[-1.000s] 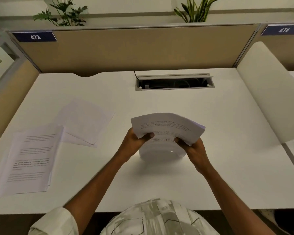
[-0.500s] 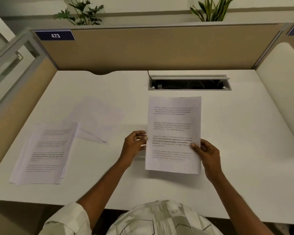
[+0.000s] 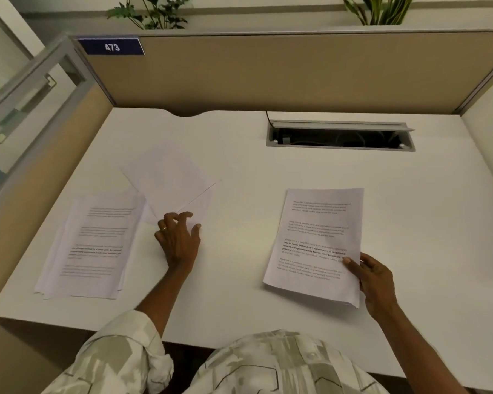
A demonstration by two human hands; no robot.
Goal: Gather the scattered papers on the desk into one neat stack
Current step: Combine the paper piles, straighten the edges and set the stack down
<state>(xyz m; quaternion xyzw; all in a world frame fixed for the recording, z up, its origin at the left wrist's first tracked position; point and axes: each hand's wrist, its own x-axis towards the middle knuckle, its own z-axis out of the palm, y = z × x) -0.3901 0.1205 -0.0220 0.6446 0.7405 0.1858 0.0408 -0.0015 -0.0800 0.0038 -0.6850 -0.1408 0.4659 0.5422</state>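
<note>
Right hand (image 3: 377, 280) gripping stack (image 3: 316, 245)

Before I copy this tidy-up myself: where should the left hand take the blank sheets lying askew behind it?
Probably at their near corner. The blank sheets lie flat and turned diagonally, so that corner points at the left hand, whose fingers already rest on it. Coming from the front, slide a fingertip under the lifted edge and pinch. The right hand holds the gathered stack.
</note>
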